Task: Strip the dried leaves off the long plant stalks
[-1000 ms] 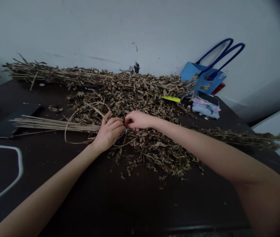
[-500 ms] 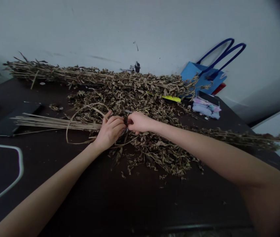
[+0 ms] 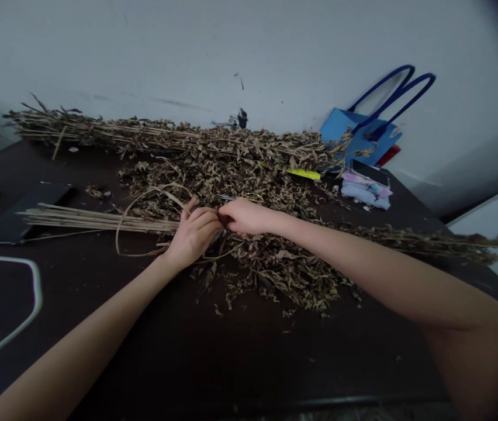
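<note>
The left hand (image 3: 195, 230) grasps a bundle of dry stalks (image 3: 95, 218), fingers curled over it; the bundle lies across the dark table (image 3: 240, 362), its bare ends pointing left, and a flat strip (image 3: 118, 237) loops around it beside that hand. The right hand (image 3: 246, 216) is bent down at the left fingertips; its own tips are hidden, so I cannot tell whether they pinch anything. Scissors (image 3: 253, 197) with yellow handles lie just behind it among dried leaves (image 3: 297, 278). Farther back, a phone (image 3: 369, 171) rests on a folded cloth (image 3: 365, 193) near a blue bag (image 3: 339, 126), whose small pale mark is too blurred to read.
</note>
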`<state>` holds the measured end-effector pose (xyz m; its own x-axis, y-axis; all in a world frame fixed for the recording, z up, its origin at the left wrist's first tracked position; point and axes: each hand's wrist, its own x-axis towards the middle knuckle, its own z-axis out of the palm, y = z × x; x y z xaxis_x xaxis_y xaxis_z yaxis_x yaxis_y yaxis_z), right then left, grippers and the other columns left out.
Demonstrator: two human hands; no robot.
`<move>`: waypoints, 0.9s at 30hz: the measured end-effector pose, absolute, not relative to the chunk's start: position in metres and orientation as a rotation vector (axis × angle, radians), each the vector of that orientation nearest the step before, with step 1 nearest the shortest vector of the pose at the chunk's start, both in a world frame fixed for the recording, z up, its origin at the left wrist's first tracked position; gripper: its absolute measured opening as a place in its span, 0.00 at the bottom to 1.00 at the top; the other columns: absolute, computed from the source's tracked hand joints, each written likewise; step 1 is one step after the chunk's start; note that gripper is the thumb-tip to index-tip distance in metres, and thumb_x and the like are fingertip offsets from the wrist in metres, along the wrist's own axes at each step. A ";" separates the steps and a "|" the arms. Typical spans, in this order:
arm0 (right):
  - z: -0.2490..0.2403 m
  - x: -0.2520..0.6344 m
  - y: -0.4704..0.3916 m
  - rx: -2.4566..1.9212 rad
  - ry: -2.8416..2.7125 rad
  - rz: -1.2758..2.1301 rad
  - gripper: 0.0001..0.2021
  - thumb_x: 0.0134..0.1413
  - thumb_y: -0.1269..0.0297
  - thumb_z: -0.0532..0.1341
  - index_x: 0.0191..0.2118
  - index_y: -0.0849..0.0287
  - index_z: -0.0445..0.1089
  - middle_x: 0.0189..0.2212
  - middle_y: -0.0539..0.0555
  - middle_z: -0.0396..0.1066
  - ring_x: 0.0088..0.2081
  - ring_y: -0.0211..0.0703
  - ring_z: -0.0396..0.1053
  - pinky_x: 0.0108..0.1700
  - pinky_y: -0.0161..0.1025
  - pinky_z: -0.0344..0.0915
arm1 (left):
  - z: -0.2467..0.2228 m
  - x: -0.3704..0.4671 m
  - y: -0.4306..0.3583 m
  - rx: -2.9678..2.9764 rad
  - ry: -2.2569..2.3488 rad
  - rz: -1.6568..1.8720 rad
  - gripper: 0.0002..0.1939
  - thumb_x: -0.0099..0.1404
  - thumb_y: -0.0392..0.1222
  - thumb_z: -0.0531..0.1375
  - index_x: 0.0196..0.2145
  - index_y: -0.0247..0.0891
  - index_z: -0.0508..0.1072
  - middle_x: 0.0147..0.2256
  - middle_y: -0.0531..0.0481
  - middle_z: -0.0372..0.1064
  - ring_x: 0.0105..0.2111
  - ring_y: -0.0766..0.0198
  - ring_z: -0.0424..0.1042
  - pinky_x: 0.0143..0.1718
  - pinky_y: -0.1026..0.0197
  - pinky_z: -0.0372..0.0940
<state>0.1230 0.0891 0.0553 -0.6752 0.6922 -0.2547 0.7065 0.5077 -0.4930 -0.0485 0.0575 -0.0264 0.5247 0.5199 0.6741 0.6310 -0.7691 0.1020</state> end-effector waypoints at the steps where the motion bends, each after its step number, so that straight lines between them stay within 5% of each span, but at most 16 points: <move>1: 0.056 0.124 0.089 1.240 2.704 -0.917 0.07 0.44 0.81 0.54 0.28 0.63 0.65 0.20 0.49 0.67 0.19 0.35 0.68 0.20 0.27 0.63 | -0.027 -0.048 0.057 -2.605 -0.998 -1.071 0.07 0.65 0.35 0.54 0.34 0.41 0.71 0.36 0.51 0.72 0.44 0.61 0.67 0.59 0.43 0.47; 13: 0.055 0.118 0.090 1.309 2.561 -0.950 0.06 0.44 0.78 0.54 0.30 0.66 0.66 0.18 0.54 0.70 0.19 0.40 0.70 0.20 0.31 0.67 | -0.029 -0.051 0.059 -2.616 -1.002 -1.066 0.06 0.64 0.36 0.54 0.34 0.41 0.71 0.36 0.51 0.72 0.45 0.60 0.68 0.59 0.43 0.46; 18: 0.047 0.124 0.081 1.407 2.657 -0.832 0.06 0.47 0.73 0.53 0.32 0.66 0.66 0.25 0.58 0.72 0.21 0.42 0.71 0.21 0.33 0.66 | -0.030 -0.050 0.058 -2.619 -1.026 -1.111 0.05 0.64 0.36 0.55 0.34 0.41 0.71 0.36 0.50 0.72 0.45 0.60 0.68 0.59 0.43 0.47; 27: 0.052 0.122 0.082 1.313 2.692 -0.749 0.07 0.47 0.77 0.53 0.32 0.63 0.66 0.22 0.52 0.70 0.19 0.36 0.68 0.24 0.31 0.63 | -0.031 -0.051 0.059 -2.620 -1.015 -1.086 0.05 0.64 0.36 0.55 0.33 0.41 0.71 0.35 0.51 0.72 0.45 0.60 0.68 0.59 0.43 0.46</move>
<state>0.1216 0.0819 0.0518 -0.6370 0.7281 -0.2532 0.7542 0.5210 -0.3996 -0.0506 0.0585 -0.0306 0.5149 0.5374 0.6678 0.6303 -0.7654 0.1299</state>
